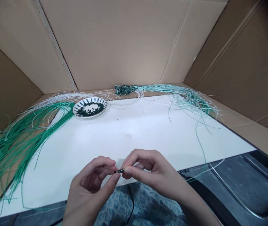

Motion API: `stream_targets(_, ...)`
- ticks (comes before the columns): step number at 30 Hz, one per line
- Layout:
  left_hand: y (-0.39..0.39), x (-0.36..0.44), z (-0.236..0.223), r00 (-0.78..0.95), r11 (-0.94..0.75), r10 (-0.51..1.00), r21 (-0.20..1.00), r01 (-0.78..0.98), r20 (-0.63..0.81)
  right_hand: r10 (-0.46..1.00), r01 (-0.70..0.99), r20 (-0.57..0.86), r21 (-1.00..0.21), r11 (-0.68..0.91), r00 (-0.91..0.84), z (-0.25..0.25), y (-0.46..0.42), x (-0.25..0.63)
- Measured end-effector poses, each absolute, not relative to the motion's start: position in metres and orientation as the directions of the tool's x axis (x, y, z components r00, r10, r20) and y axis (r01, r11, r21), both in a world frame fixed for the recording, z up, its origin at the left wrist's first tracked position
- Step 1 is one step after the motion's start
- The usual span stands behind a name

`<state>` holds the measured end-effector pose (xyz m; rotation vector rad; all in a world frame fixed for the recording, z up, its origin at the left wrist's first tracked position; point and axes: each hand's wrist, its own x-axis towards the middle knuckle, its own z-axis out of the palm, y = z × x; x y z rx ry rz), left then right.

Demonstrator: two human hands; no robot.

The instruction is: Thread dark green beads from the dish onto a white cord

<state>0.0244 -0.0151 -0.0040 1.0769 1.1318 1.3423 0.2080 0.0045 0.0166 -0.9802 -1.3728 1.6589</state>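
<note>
You sit before a cardboard box (134, 44) opened out around a white table (115, 141), with patterned cloth (136, 204) over your lap below its near edge. Long green cords (23, 150) sweep off the table's left side, and white strands (61, 100) arc along its back edge. At the back, a bunch of beaded cords (124, 90) lies with its strands trailing off to the right. Near the back left sits a plate (102, 108) (white, with dark stripes around the rim) holding a ring of dark green beads (89, 110), and one loose bead (117, 119) lies on the table in front of it and to the right. Your hands are raised close together over the table's near edge: your left hand (89, 185) and right hand (152, 172) both pinch a short dark beaded piece (120, 171), which sits between your thumbs and fingers, its details too small to make out.
</note>
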Motion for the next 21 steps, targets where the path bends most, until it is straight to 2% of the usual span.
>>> stream_targets(4, -0.016, 0.023, -0.004, -0.028, -0.028, 0.999, 0.989, -0.146, 0.024, 0.893, -0.170, -0.205, -0.941, -0.293, -0.401, 0.014, 0.006, 0.207)
stream_targets(7, -0.018, 0.026, -0.001, -0.003, -0.039, 0.999, 0.990, -0.132, 0.039, 0.901, -0.187, -0.235, -0.929, -0.319, -0.365, 0.014, 0.007, 0.205)
stream_targets(15, -0.016, 0.023, -0.011, -0.050, -0.081, 0.995, 0.996, 0.040, 0.083, 0.927, -0.109, -0.154, -0.973, -0.202, -0.343, 0.004, 0.008, 0.202)
stream_targets(19, -0.014, 0.017, -0.009, -0.089, -0.052, 0.994, 0.993, 0.110, 0.062, 0.937, -0.032, -0.132, -0.988, -0.150, -0.323, -0.001, 0.010, 0.206)
stream_targets(21, -0.018, 0.018, -0.012, -0.054, -0.040, 0.997, 0.984, 0.171, 0.050, 0.949, 0.003, -0.123, -0.992, -0.128, -0.289, -0.003, 0.015, 0.214)
